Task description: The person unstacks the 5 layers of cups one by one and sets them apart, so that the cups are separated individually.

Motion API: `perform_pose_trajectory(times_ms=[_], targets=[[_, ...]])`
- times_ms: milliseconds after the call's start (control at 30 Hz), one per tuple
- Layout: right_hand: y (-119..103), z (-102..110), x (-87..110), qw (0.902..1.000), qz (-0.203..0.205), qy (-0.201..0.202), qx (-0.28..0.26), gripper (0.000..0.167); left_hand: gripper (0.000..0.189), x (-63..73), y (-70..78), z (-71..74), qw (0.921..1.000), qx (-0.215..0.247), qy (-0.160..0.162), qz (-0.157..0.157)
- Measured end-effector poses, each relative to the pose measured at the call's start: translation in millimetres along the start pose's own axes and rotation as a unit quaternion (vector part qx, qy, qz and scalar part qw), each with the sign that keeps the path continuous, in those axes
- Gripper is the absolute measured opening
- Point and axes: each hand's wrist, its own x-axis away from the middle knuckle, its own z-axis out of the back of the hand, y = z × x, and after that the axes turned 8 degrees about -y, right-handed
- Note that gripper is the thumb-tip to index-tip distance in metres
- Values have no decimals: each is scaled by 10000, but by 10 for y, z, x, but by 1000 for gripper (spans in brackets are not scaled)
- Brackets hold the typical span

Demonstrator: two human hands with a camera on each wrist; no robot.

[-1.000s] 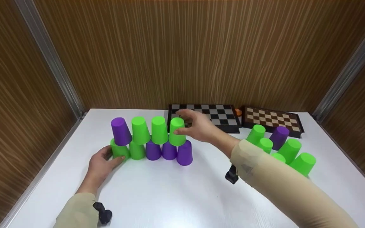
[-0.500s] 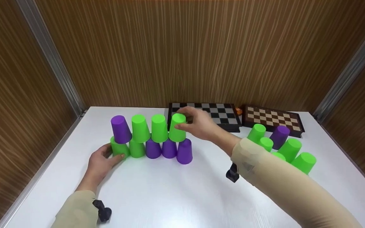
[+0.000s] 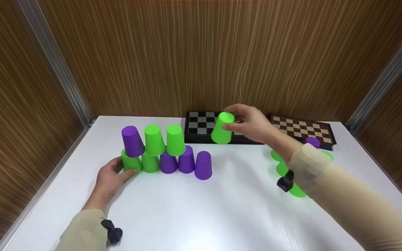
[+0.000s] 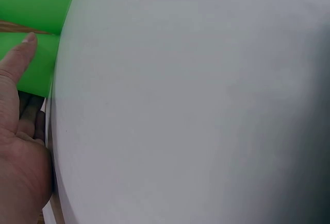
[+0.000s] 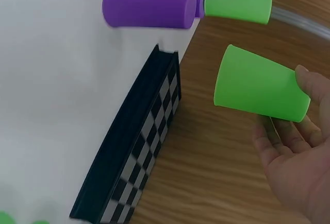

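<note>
My right hand (image 3: 253,120) pinches an upside-down green cup (image 3: 222,130) between thumb and fingers, held up in front of the black-and-white checkered board. The right wrist view shows this green cup (image 5: 260,86) gripped near its base. My left hand (image 3: 112,176) grips the leftmost green cup (image 3: 130,164) of the bottom row, thumb in front and fingers behind. That row continues with another green cup (image 3: 151,163) and three purple cups, the rightmost purple cup (image 3: 203,166) with nothing on top. Above stand a purple cup (image 3: 133,142) and two green cups (image 3: 175,141), all upside down.
Several more cups, green and one purple cup (image 3: 312,142), stand at the right, partly hidden behind my right forearm. At the back lie the checkered board (image 3: 197,125) and a brown-and-cream chessboard (image 3: 302,129). Wooden walls (image 3: 201,52) enclose the white table (image 3: 194,209).
My right hand has lifted the fourth green cup off the upper row's right end and carried it up and right. My left hand stays at the leftmost bottom cup.
</note>
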Motion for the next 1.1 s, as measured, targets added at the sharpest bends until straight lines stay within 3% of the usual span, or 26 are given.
perform_pose_trajectory(times_ms=[233,433,800,1100], targets=[[342,334,176,9990,-426,-71,66,58,85,-9,29,-4,10000,48,-19,-69],[619,489,260,9969,-724,-261,144,58,84,0,27,-8,9999,66,16,-86],[1053,541,332,9933,-969,-547,322,57,83,-7,4,-20,9999,75,66,-57],[1209,464,291,9913,-1105,-639,329,57,81,0,-7,-8,9999,87,49,-124]])
